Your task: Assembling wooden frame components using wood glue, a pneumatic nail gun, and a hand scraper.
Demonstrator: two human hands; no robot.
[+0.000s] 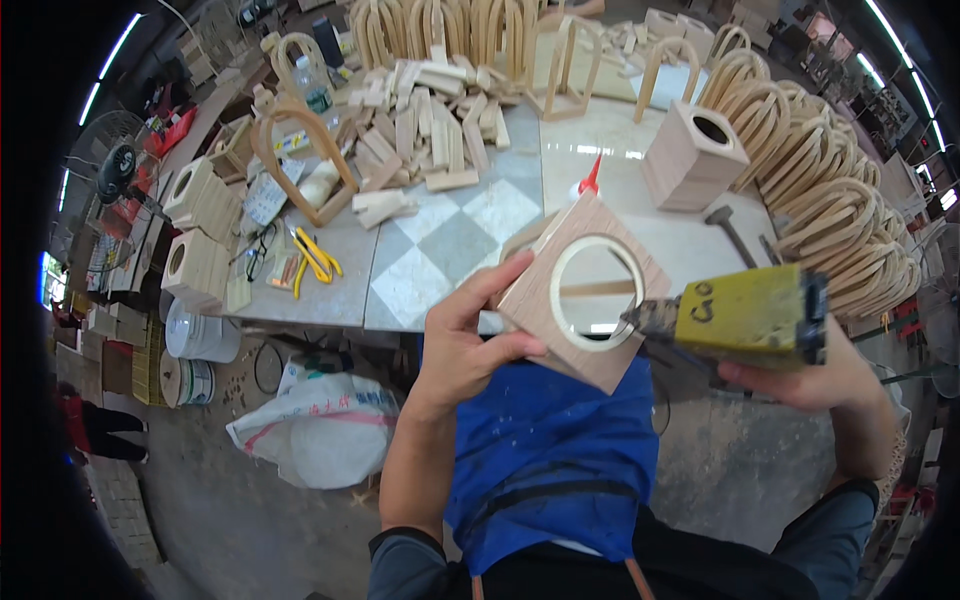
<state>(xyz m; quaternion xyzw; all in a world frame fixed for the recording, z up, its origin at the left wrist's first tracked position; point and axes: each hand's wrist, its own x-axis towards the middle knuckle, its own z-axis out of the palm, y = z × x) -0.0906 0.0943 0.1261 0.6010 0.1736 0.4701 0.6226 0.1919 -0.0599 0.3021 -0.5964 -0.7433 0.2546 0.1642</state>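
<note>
My left hand (462, 345) grips a pale wooden box (535, 293) at its left side, thumb in front and fingers behind. The box is tilted, and a round, pale-rimmed hole in its face is turned up toward me. In my right hand (790, 385) is a yellow power tool (745, 315) with a dark, narrow nose; the frame does not settle whether it is a nail gun or a drill. Its tip is at the right edge of the hole, and I cannot tell if it touches. Most of the tool's handle is hidden under its body.
Behind the box stands a red-tipped bottle (590, 180). Another wooden box (690, 160) and a hammer (732, 235) are to the right, beside stacked bent-wood arches (830, 210). Yellow-handled pliers (316, 258) lie left, before piled wood blocks (425, 130). A white sack (320, 435) is on the floor.
</note>
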